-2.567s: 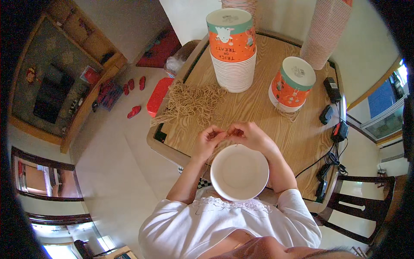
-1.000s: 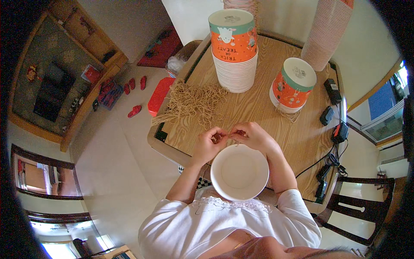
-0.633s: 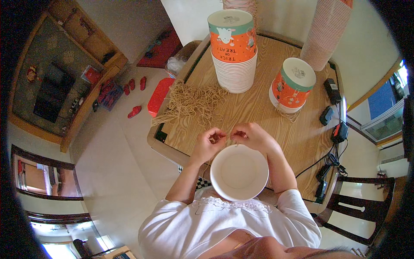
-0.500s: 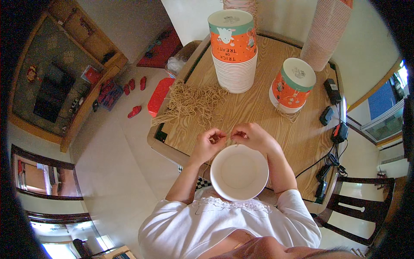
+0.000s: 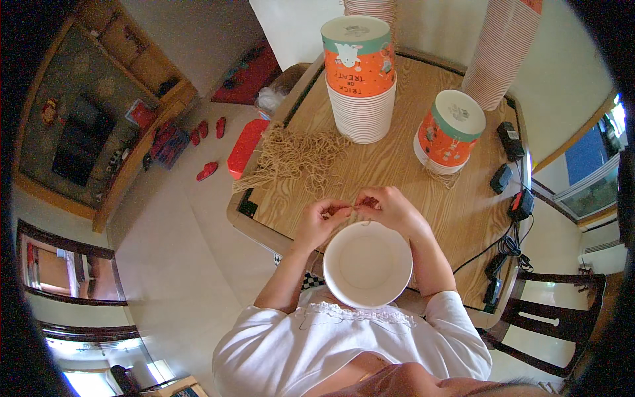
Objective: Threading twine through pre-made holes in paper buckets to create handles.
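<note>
Left hand [image 5: 322, 221] and right hand [image 5: 391, 210] pinching a twine strand [image 5: 353, 214], fingertips close together, open paper bucket [image 5: 368, 264] sitting mouth-up just below at table's [image 5: 403, 175] near edge, twine pile [image 5: 297, 160] lying along left edge, inverted bucket stack [image 5: 361, 109] standing toward far-left corner

Left grip [image 5: 319, 222], right grip [image 5: 391, 209] pinch twine strand [image 5: 354, 214] near white tub [image 5: 368, 264]; twine heap [image 5: 299, 159] on table [image 5: 397, 173].

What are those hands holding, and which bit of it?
The left hand and right hand pinch brown string near the white bowl; whether by its ends or middle can't be told.
</note>
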### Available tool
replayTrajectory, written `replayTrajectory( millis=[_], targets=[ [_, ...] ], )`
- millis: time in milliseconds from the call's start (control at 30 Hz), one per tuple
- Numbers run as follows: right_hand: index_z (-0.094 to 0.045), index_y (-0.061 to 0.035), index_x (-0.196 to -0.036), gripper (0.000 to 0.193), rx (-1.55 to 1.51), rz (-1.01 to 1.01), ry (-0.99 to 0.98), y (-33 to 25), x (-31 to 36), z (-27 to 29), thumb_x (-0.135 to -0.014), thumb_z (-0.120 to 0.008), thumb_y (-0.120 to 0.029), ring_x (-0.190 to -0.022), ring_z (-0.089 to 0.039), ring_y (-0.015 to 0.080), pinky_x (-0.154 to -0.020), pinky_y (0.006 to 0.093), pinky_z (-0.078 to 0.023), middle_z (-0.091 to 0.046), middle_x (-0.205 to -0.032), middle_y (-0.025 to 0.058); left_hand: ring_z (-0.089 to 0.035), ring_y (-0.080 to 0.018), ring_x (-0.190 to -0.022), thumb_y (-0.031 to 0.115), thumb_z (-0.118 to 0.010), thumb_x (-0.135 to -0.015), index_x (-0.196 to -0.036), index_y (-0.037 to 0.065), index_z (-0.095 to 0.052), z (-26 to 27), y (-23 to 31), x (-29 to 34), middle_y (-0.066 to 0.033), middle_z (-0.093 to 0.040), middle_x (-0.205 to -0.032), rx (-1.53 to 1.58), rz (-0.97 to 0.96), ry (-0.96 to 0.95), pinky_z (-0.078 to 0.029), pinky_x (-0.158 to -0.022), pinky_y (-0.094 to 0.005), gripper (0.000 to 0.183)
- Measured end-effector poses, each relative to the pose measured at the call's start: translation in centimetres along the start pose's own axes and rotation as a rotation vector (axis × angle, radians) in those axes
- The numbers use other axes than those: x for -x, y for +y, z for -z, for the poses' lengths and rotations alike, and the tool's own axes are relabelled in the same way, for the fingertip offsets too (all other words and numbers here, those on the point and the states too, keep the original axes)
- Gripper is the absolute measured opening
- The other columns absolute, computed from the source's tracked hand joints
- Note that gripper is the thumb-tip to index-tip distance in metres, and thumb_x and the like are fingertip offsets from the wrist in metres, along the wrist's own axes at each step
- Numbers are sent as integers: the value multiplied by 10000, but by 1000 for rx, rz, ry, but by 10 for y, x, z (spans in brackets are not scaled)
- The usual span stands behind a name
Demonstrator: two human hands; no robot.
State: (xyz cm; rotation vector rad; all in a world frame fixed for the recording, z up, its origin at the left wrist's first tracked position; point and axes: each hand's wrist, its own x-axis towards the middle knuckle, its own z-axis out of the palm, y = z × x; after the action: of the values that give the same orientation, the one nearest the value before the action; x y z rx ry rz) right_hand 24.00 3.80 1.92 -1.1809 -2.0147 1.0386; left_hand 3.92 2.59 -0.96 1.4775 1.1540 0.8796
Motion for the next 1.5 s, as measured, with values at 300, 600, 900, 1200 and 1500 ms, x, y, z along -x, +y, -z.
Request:
replayTrajectory(
  millis=[300,600,900,1200,1500],
  targets=[
    [-616,-16,-892,144,26,38,-7,-2,0,-2,-785,-644,-108,-669,-630,208,-603,323,-483,-633,-735,119,-614,-86,-746,117,-624,-853,-939,-2,-648,-1,0,0,-60,-674,-822,3,-26,24,-485,-642,-228,149],
    [-616,-28,-917,132,17,45,12,-1,-1,-3,-808,-622,-102,-666,-623,212,-603,323,-478,-634,-744,120,-561,-57,-684,124,-593,-879,-917,14,-625,-1,-2,-2,-10,-634,-779,189,62,35,-458,-604,-205,121],
    [-598,-9,-887,123,-32,110,-47,-5,-2,0,-821,-625,-110,-676,-612,204,-610,313,-475,-619,-742,108,-541,-48,-688,150,-600,-881,-944,36,-615,0,-2,-2,5,-617,-795,108,43,22,-443,-589,-197,131],
    [-590,-16,-860,96,-300,285,-253,1,-4,10,-826,-636,-93,-770,-588,173,-668,295,-458,-610,-807,63,-479,-61,-615,154,-614,-861,-915,52,-587,6,-6,-1,13,-547,-736,744,259,-374,-359,-518,-170,118],
    [-612,-26,-854,100,-499,315,-340,10,-4,6,-828,-658,-110,-784,-580,173,-672,294,-455,-607,-810,58,-444,-63,-595,180,-612,-868,-884,50,-563,-4,-9,4,10,-506,-700,845,204,-442,-310,-496,-178,140]
  ],
)
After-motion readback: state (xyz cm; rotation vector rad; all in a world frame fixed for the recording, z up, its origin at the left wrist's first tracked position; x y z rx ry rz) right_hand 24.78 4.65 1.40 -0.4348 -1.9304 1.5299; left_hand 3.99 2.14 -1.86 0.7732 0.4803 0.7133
